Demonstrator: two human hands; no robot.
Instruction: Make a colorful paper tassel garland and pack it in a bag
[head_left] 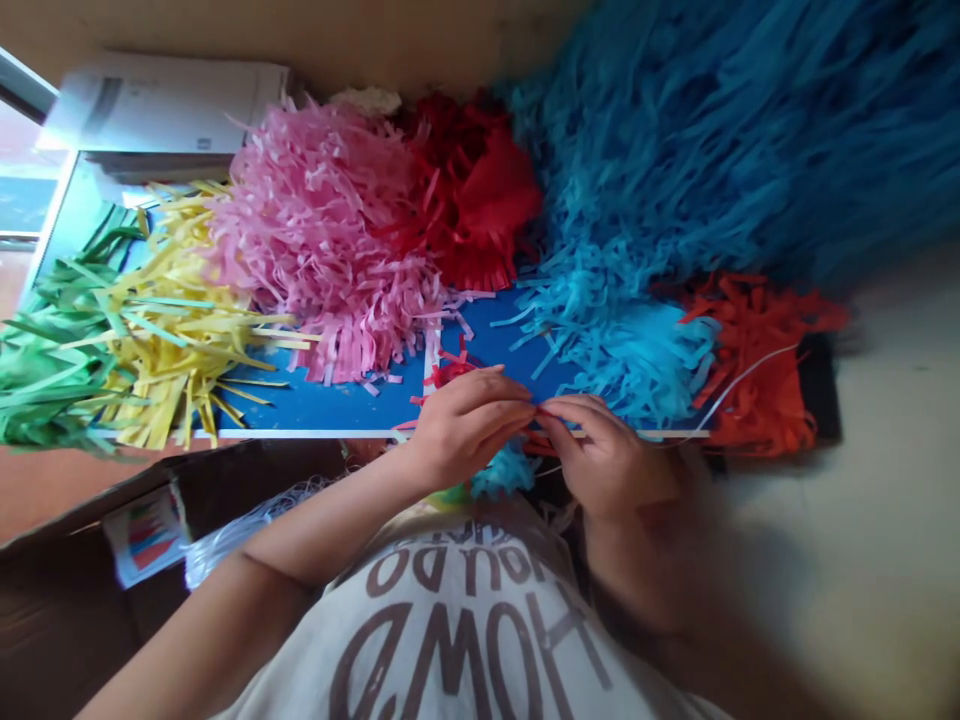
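the left hand [469, 425] and right hand [609, 457] meet fingertip to fingertip, pinching what looks like a thin white string [750, 382] over the edge of a blue board [322, 400], with fringed tissue paper [322, 240] in pink, red, yellow and blue heaped along it.

On my feed the pink paper fringe [315, 240] and the turquoise paper fringe [615, 350] look thin and matt, like crepe or tissue, with rough-cut strips. The blue board [322, 405] is smoother, with a slight sheen (hard to judge from here). The cardboard box [67, 590] is dull brown; the T-shirt [465, 650] is soft, matt cloth.
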